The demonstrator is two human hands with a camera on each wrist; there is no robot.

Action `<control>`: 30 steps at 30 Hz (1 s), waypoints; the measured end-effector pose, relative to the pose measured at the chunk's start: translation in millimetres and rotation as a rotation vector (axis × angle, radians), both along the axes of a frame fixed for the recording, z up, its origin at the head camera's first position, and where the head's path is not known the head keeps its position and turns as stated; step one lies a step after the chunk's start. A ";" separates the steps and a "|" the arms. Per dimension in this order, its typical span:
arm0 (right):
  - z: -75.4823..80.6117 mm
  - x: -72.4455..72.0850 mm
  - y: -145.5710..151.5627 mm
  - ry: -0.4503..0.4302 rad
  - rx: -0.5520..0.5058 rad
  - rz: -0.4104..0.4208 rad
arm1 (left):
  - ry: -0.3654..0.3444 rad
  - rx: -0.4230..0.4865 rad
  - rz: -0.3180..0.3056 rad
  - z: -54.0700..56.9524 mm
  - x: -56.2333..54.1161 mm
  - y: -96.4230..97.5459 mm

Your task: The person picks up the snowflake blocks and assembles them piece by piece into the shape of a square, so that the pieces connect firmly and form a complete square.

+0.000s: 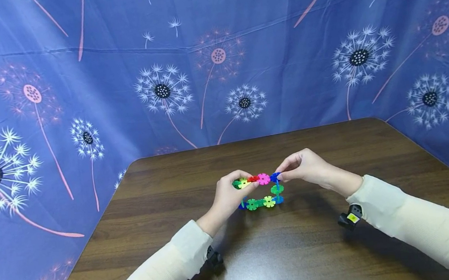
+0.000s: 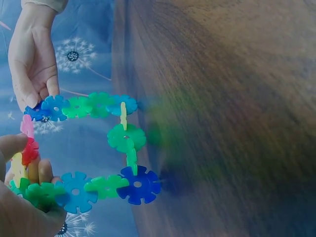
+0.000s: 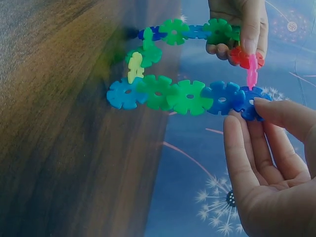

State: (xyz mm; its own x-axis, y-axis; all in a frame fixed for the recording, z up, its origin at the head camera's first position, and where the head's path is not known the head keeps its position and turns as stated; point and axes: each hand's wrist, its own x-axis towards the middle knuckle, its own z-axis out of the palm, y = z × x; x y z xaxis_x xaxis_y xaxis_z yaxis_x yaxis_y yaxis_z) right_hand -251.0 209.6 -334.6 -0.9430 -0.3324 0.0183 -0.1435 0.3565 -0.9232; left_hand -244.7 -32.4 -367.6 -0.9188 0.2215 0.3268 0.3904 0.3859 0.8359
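Observation:
A closed four-sided frame of interlocking plastic snowflake discs [image 1: 269,202] stands upright on the table, its lower side at the tabletop. Its upper side runs between both hands. My left hand [image 1: 228,193] pinches the upper left part, around the red disc [image 3: 242,58] and the yellow disc beside it. With thumb and fingers, my right hand [image 1: 304,168] pinches the dark blue corner disc [image 3: 255,102] at the upper right. Between the hands shows a pink disc [image 1: 263,179], joined to the blue corner. Green and light blue discs [image 2: 77,191] make up the sides.
The brown wooden table [image 1: 302,250] extends around the frame on all sides. Behind it hangs a blue cloth [image 1: 273,52] printed with dandelions. Dark wrist cameras [image 1: 351,217] sit under both sleeves.

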 end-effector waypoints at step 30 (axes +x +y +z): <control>-11.0 2.3 -7.4 0.073 -0.057 -0.014 | -0.032 -0.004 -0.136 1.2 -2.8 -9.8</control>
